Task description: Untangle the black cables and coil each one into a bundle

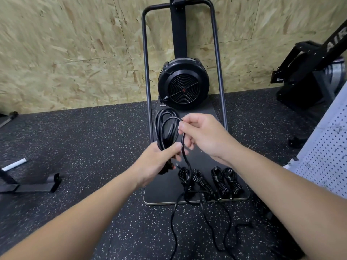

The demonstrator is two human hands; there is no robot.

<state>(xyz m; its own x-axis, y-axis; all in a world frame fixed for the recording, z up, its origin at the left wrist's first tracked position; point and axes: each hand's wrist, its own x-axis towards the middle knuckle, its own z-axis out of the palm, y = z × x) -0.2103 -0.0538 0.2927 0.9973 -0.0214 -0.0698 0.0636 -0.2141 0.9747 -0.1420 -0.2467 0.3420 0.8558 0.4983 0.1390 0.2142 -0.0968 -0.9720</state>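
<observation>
My left hand (157,162) grips the bottom of a half-made coil of black cable (165,126) whose loops stand up above it. My right hand (201,134) pinches a strand of the same cable at the coil's upper right. From there the cable's loose tail (175,222) hangs down and trails over the floor toward me. Several finished black cable bundles (208,182) lie side by side on the dark base plate (161,196) below my hands. More loose black cable (225,218) snakes over the floor in front of the plate.
A black fan-wheel exercise machine (183,83) with a tube frame stands on the plate against a chipboard wall. A black stand (28,184) lies on the speckled rubber floor at left. Another black machine (309,76) and a white perforated panel (324,158) are at right.
</observation>
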